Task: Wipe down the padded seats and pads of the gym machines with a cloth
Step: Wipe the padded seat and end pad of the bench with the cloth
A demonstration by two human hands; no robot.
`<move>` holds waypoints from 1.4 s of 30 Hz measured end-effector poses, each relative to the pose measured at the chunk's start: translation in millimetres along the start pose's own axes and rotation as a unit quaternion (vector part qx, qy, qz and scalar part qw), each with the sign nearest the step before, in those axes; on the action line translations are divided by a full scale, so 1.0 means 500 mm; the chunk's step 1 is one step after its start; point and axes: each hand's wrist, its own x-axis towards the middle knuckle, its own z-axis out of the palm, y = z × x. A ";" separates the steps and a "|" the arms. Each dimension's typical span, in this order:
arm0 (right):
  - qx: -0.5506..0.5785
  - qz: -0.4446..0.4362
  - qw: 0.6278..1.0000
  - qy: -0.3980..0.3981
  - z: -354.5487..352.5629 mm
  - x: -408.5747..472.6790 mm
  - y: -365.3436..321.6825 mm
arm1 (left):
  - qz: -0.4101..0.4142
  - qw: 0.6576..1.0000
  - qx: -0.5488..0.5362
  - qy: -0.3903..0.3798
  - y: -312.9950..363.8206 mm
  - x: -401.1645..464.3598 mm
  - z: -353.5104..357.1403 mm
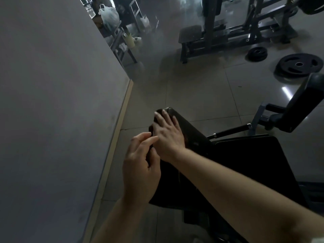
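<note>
Head view: right hand (167, 133) flat on dark pad (185, 127); cloth indistinguishable.

Nothing to read here: the dark pad (185, 130), the weight plates (299, 64) on the floor and the bags (109, 16) at the back show no lettering, label or number that can be made out.

A black padded seat (245, 163) fills the lower centre-right of the frame, its surface dark and faintly glossy. A long black pad (185, 127) slants up from it toward mid-frame — its rounded end catching light. A dark cloth (152, 130), barely distinguishable, lies at the pad's left edge — mostly covered.
</note>
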 end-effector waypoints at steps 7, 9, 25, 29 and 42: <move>0.333 0.000 0.934 0.126 0.115 -0.290 -0.063 | 0.016 1.000 -0.023 0.002 -0.027 -0.015 0.024; 0.419 0.098 0.887 0.168 0.096 -0.239 -0.056 | 0.042 0.999 -0.024 -0.013 -0.029 -0.016 0.028; 0.328 0.025 0.938 0.110 0.110 -0.261 -0.050 | 0.100 0.993 -0.056 0.028 -0.026 -0.020 0.045; 0.293 0.035 0.949 0.114 0.063 -0.075 0.006 | 0.089 0.994 -0.054 0.045 -0.024 -0.011 0.040; 0.346 0.065 0.928 0.120 0.141 -0.269 0.001 | 0.084 0.995 -0.056 0.011 -0.043 -0.025 0.072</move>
